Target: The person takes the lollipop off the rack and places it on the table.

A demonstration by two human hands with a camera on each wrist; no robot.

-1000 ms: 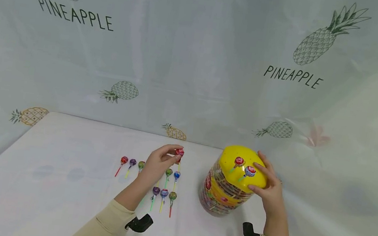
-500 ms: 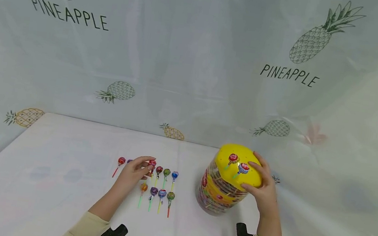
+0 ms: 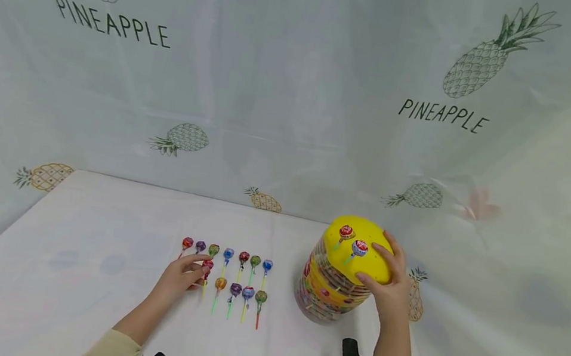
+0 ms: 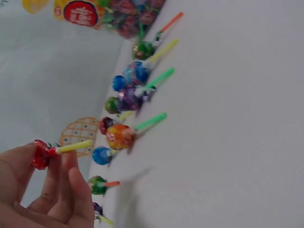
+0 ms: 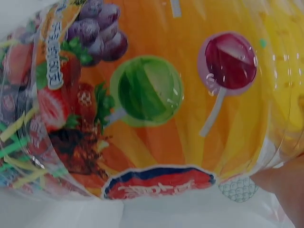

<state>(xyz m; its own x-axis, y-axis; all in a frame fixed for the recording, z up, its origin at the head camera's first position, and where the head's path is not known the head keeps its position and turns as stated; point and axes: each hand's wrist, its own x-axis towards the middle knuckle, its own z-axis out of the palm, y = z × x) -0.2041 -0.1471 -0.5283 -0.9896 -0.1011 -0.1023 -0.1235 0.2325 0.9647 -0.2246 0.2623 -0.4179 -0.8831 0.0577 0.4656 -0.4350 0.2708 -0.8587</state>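
My left hand (image 3: 179,277) pinches a red-wrapped lollipop (image 4: 42,155) by its candy end, the yellow stick pointing away from the fingers. In the head view it is at the left end of the front row of lollipops, beside the orange lollipop (image 3: 220,283) with a green stick. My right hand (image 3: 392,279) grips the yellow lid (image 3: 357,266) of a big clear lollipop jar (image 3: 322,291) from its right side. The jar leans a little, and the right wrist view shows its orange fruit label (image 5: 147,95) close up, with lollipops behind the plastic.
Two rows of lollipops lie on the white table (image 3: 89,272), sticks toward me. The back row starts at a red lollipop (image 3: 187,243) and ends at a blue lollipop (image 3: 267,264). A pineapple-print curtain (image 3: 298,83) hangs behind the table.
My left hand has carried the red lollipop leftward and nearer to me, from the back row's right end to the front row's left end. My right hand stays on the lid; the jar shifts slightly.
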